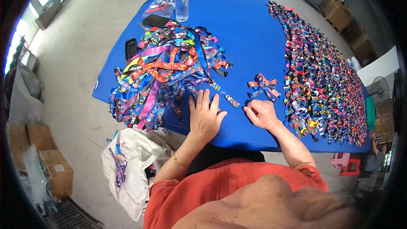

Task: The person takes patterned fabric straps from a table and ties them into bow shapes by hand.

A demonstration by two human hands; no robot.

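The left hand [205,118] lies open, flat on patterned fabric ribbons [163,70] heaped on the blue cloth-covered table [246,25]; the right hand [261,114] curls loosely beside a multicoloured ribbon bow [264,87].

The bench [250,29] wears a smooth, matt blue cloth-like cover. Glossy, satin-like printed fabric ribbons [169,65] pile on it beside a clear, shiny cylindrical bottle [182,4]. The white woven sack [137,150] looks crinkled; the grey floor [91,38] looks smooth and matt.
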